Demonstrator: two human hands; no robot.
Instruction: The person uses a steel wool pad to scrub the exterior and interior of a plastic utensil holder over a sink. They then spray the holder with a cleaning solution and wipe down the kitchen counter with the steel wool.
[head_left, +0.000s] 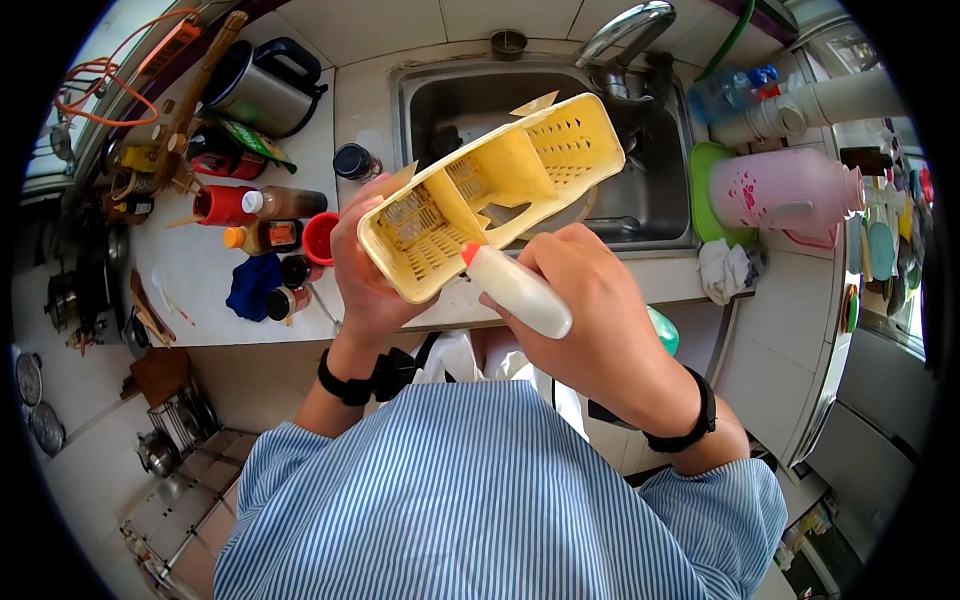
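Note:
A yellow plastic basket (517, 150) with perforated walls and inner dividers is held tilted above the counter's front edge and the sink. My left hand (367, 270) grips its left end, with the fingers behind the wall and the thumb side under the rim. In my right hand (592, 315) is the handle of a tool with a white, rounded grip (521, 291) and a red end (471, 253). That red end lies at the basket's lower rim, near the left divider. Whether the tool has a working head inside the basket is hidden.
Behind the basket lies a steel sink (660, 195) with a chrome faucet (619, 45). Seasoning bottles and jars (289, 202), a red cup (320, 238), a blue cloth (253, 287) and an electric kettle (262, 86) stand left. A pink thermos (780, 187) and white rag (724, 270) are right.

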